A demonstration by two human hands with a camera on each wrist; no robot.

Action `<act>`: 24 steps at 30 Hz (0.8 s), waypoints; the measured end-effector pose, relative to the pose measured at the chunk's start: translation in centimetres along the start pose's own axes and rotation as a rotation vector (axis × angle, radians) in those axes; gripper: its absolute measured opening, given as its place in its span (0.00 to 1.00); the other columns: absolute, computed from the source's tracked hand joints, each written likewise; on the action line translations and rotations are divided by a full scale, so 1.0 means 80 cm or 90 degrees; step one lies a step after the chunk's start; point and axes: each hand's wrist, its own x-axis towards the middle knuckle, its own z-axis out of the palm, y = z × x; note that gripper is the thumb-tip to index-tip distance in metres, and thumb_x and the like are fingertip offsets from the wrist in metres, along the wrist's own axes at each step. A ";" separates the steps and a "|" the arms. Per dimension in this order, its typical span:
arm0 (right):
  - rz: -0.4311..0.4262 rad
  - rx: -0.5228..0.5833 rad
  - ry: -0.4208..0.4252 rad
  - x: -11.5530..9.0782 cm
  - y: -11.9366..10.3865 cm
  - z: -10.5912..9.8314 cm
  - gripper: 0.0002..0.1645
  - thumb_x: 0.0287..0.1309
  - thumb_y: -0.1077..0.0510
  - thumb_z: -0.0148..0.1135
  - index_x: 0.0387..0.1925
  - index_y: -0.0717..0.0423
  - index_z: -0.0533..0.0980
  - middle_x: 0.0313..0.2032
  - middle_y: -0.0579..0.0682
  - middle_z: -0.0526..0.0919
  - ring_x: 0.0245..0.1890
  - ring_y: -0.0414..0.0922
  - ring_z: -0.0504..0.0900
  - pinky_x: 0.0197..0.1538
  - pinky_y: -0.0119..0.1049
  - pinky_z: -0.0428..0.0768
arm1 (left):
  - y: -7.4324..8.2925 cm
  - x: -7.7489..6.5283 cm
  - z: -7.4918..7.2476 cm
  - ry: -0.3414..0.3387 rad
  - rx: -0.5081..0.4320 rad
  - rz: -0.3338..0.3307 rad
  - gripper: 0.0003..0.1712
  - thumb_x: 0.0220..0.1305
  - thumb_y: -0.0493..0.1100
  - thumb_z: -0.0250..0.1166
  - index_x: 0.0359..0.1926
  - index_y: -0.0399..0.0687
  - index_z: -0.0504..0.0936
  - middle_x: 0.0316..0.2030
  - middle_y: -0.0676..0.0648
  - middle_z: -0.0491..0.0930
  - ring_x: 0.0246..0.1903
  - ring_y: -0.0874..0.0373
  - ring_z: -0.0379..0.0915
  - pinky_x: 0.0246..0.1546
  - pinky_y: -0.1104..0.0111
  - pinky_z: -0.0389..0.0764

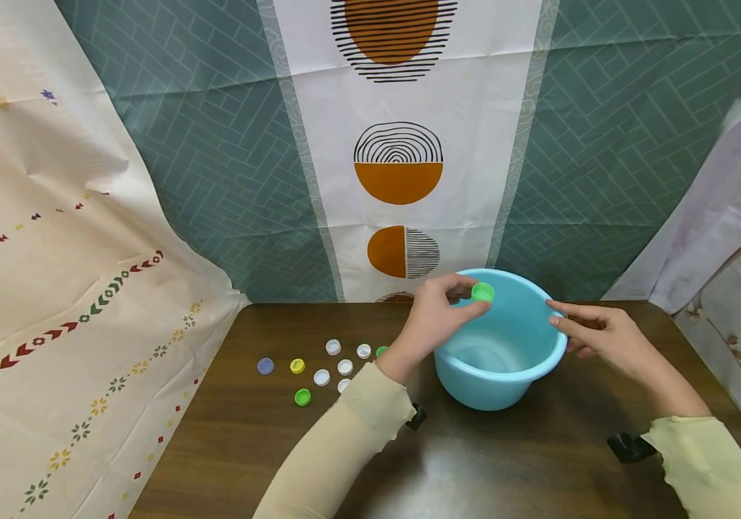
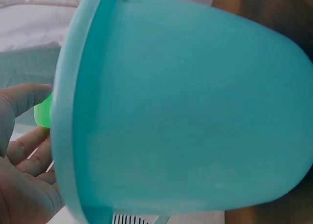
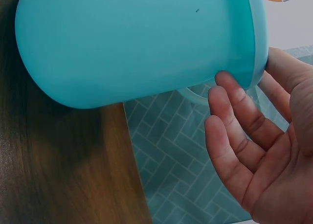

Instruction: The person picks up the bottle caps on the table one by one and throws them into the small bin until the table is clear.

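Note:
A light blue plastic tub [image 1: 484, 393] stands upright on the dark wooden table. Over its opening, my left hand [image 1: 438, 317] pinches a green bottle cap [image 1: 483, 292] between thumb and fingers. The left wrist view shows that green cap [image 2: 44, 111] partly hidden by the tub's rim [image 2: 66, 101]. My right hand [image 1: 604, 335] holds the tub's right rim, and in the right wrist view several of its fingers [image 3: 239, 121] lie along the outer wall. To the left on the table lie loose caps: a blue cap [image 1: 265, 366], a yellow cap [image 1: 297, 366], a green cap [image 1: 302, 397] and several white caps [image 1: 321, 378].
Behind the table [image 1: 228, 447] hangs a green and white patterned cloth [image 1: 228, 180]. An embroidered cream cloth [image 1: 40, 288] drapes along the left side. My left forearm partly covers the nearest caps, including another green cap [image 1: 381, 351].

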 end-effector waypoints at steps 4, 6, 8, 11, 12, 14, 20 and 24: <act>0.000 0.005 -0.004 0.000 0.002 0.000 0.35 0.65 0.40 0.60 0.68 0.52 0.69 0.49 0.61 0.82 0.34 0.46 0.86 0.35 0.40 0.83 | 0.001 -0.001 0.009 -0.013 -0.007 -0.004 0.16 0.56 0.45 0.74 0.45 0.48 0.85 0.35 0.58 0.84 0.38 0.66 0.79 0.45 0.66 0.80; 0.000 0.006 -0.004 0.000 0.003 0.000 0.35 0.65 0.40 0.60 0.68 0.52 0.69 0.49 0.61 0.82 0.34 0.46 0.86 0.35 0.40 0.83 | 0.001 -0.001 0.012 -0.017 -0.006 -0.009 0.16 0.56 0.46 0.74 0.45 0.48 0.85 0.34 0.58 0.83 0.38 0.68 0.78 0.44 0.68 0.80; 0.000 0.006 -0.002 0.000 0.003 0.000 0.35 0.64 0.40 0.60 0.68 0.52 0.70 0.49 0.61 0.82 0.34 0.46 0.86 0.35 0.40 0.83 | 0.001 -0.001 0.014 -0.020 -0.004 -0.013 0.17 0.56 0.47 0.74 0.46 0.49 0.85 0.34 0.58 0.83 0.37 0.69 0.77 0.45 0.67 0.80; 0.001 0.006 -0.001 0.000 0.002 0.000 0.36 0.64 0.40 0.60 0.68 0.52 0.70 0.49 0.61 0.82 0.34 0.46 0.86 0.35 0.40 0.83 | 0.001 -0.001 0.016 -0.025 0.006 -0.015 0.17 0.56 0.48 0.74 0.46 0.49 0.85 0.34 0.59 0.83 0.38 0.69 0.77 0.44 0.70 0.79; 0.001 0.005 0.000 0.000 0.002 0.000 0.36 0.64 0.40 0.60 0.68 0.52 0.70 0.48 0.61 0.82 0.34 0.46 0.86 0.35 0.40 0.83 | 0.001 -0.001 0.016 -0.026 0.008 -0.016 0.17 0.56 0.48 0.74 0.46 0.50 0.85 0.34 0.59 0.83 0.38 0.68 0.77 0.44 0.70 0.79; 0.001 0.007 -0.001 0.000 0.002 0.000 0.36 0.64 0.40 0.60 0.68 0.52 0.70 0.48 0.61 0.82 0.34 0.47 0.86 0.35 0.40 0.83 | 0.001 -0.002 0.016 -0.029 0.011 -0.019 0.16 0.56 0.48 0.74 0.45 0.50 0.85 0.34 0.59 0.83 0.39 0.66 0.78 0.43 0.70 0.79; 0.001 0.007 0.002 0.000 0.001 0.000 0.36 0.64 0.40 0.60 0.67 0.53 0.70 0.47 0.61 0.82 0.34 0.50 0.86 0.35 0.40 0.83 | 0.001 -0.002 0.016 -0.034 0.024 -0.017 0.16 0.56 0.49 0.73 0.45 0.50 0.85 0.34 0.60 0.83 0.41 0.59 0.80 0.41 0.75 0.77; 0.003 0.004 0.002 0.000 0.001 0.000 0.36 0.64 0.40 0.60 0.67 0.53 0.70 0.47 0.61 0.82 0.35 0.51 0.86 0.35 0.40 0.84 | 0.001 -0.002 0.016 -0.033 0.042 -0.020 0.19 0.56 0.51 0.73 0.47 0.50 0.85 0.38 0.61 0.83 0.43 0.60 0.78 0.43 0.73 0.77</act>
